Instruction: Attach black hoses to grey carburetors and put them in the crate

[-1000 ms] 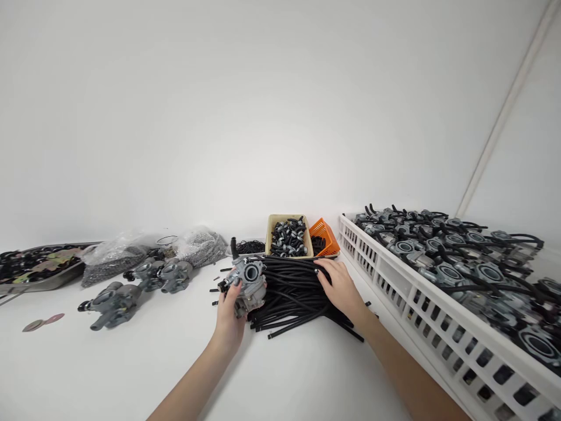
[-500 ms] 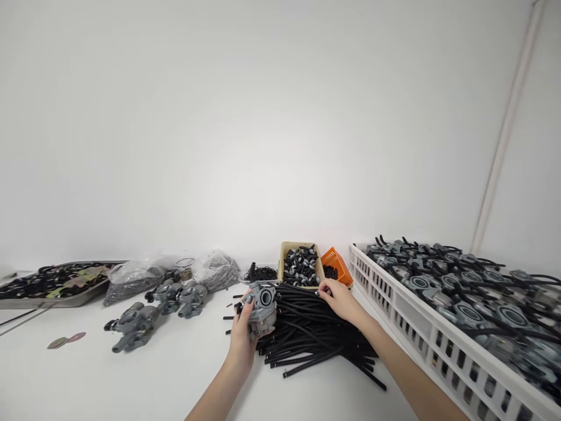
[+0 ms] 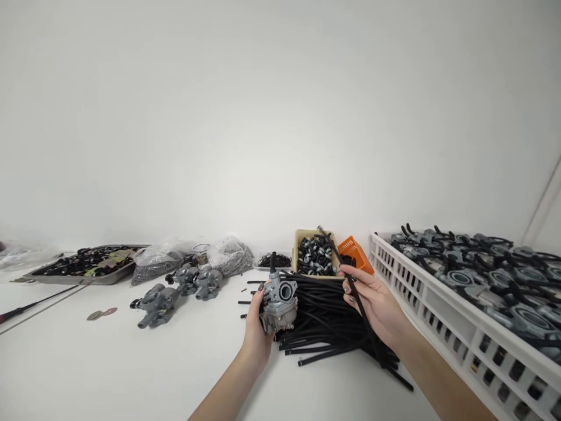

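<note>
My left hand (image 3: 256,327) has its grip closed around a grey metal carburetor (image 3: 280,295), fingers wrapped over the body from behind and the round bore facing me, held just above the table (image 3: 131,374) at the near-left edge of the hose pile (image 3: 324,333). My right hand (image 3: 377,304) pinches one black hose (image 3: 335,253) between thumb and fingertips; the hose runs slantwise through the grip, its upper end in front of the beige box of clips (image 3: 299,245), its lower end trailing down over the pile. I judge the carburetor to be dense and heavy for its size, cast metal with knobs and spigots that give good purchase, so the body is the place to hold it, not the thin protruding parts. The hose looks light and rubbery, stiff enough to stay nearly straight, and I would take it close to the end for control, since a grip at mid-length lets the tip wander. An orange basket (image 3: 357,257) sits just right of the box, a white crate (image 3: 438,310) full of carburetors with hoses stands at the right, and more bare carburetors (image 3: 160,301) lie to the left near plastic bags (image 3: 228,254) and a metal tray (image 3: 87,275).
</note>
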`<state>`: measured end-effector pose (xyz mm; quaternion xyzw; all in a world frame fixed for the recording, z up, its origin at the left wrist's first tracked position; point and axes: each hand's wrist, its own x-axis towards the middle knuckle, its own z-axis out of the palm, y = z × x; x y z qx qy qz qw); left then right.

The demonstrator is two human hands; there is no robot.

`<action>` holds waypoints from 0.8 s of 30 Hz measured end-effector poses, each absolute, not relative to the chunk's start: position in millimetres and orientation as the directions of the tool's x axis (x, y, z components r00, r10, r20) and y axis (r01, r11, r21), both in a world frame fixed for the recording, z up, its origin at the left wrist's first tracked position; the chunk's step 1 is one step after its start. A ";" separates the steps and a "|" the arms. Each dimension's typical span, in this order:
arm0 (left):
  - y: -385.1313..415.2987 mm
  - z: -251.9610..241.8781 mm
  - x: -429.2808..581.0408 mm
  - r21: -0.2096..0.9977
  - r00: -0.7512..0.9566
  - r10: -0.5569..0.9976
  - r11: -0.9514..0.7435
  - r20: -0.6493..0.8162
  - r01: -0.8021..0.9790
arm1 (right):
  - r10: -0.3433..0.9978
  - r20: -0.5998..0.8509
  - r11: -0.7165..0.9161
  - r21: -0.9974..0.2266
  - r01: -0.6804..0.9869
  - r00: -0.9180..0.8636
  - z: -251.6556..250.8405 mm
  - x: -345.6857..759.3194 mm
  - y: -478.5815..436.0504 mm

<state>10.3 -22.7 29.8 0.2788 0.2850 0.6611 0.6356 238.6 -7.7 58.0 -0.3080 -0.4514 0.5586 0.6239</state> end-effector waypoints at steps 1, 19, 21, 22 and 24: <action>-22.3 29.2 11.2 0.731 -0.038 0.999 -0.037 0.015 -0.681 | 0.975 0.216 0.171 -0.871 -0.461 -0.047 53.0 239.0 -9.1; -13.2 6.7 20.0 0.765 -0.116 0.985 -0.172 0.128 -0.621 | 0.955 0.295 0.284 -0.902 -0.324 0.017 26.9 224.1 -10.2; -14.0 5.9 21.9 0.766 -0.128 0.984 -0.178 0.125 -0.618 | 0.953 0.303 0.293 -0.906 -0.306 0.015 24.6 222.6 -10.5; -14.5 5.9 22.8 0.766 -0.128 0.985 -0.172 0.117 -0.619 | 0.951 0.310 0.301 -0.908 -0.291 0.017 24.1 222.2 -10.9; -15.6 6.2 24.2 0.765 -0.121 0.988 -0.152 0.097 -0.626 | 0.947 0.320 0.315 -0.915 -0.251 0.020 24.4 222.3 -11.5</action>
